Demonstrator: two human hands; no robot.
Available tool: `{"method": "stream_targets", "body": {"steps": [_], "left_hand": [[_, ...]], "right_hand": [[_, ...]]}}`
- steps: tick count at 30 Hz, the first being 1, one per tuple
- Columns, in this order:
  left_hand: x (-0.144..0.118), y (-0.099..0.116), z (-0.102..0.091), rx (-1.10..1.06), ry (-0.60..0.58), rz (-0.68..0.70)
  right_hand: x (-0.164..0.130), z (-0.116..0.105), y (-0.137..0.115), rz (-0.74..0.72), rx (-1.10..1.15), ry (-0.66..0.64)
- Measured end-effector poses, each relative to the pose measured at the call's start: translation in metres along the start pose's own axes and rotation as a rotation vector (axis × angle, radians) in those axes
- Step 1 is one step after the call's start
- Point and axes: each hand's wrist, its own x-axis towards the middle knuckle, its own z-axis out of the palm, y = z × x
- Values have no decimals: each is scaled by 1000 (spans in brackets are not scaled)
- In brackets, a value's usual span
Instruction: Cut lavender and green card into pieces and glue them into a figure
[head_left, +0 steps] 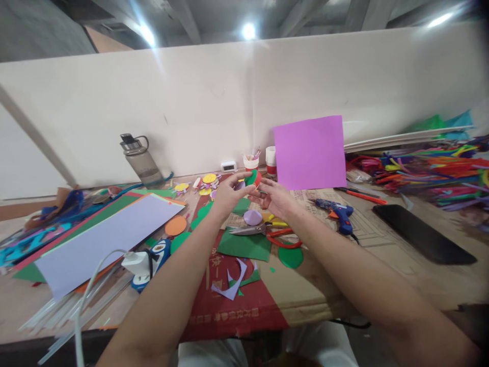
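Observation:
Both my arms reach out over a cluttered craft table. My left hand (228, 193) pinches a small stack of round paper pieces, green and red (253, 178), held up above the table. My right hand (275, 199) is next to it, fingers spread, fingertips touching or almost touching the same pieces. Below the hands lie a lilac paper disc (252, 217), red-handled scissors (267, 232) and a green paper sheet (244, 244).
A blue glue gun (340, 213), an upright purple sheet (310, 152), a black pad (422, 234), a heap of coloured pipe cleaners (431, 171), cups (251, 162), a grey water bottle (140, 159), a long lilac sheet (107, 239), glue sticks (72, 311) and paper scraps (233, 280).

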Motion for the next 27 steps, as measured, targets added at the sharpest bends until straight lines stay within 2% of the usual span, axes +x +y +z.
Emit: {"method": "stream_targets", "body": {"steps": [6,11,14,18,22,27], "left_hand": [[-1,-2,3,-59,-60,-6],[0,-4,2,-157,-31,-45],[-1,1,1,-31,25,32],[-3,7,3,179,-34,169],[-3,1,4,120,-19,82],[-1,-9,2,-43,15,-31]], "right_hand": [[1,0,1,-25,-76,122],[-1,1,0,-22,-69,98],[-1,1,-2,-8,0,102],[-2,3,-3,32,79,116],[-3,5,-2,70,104,49],[-1,3,1,48,113,-3]]}}
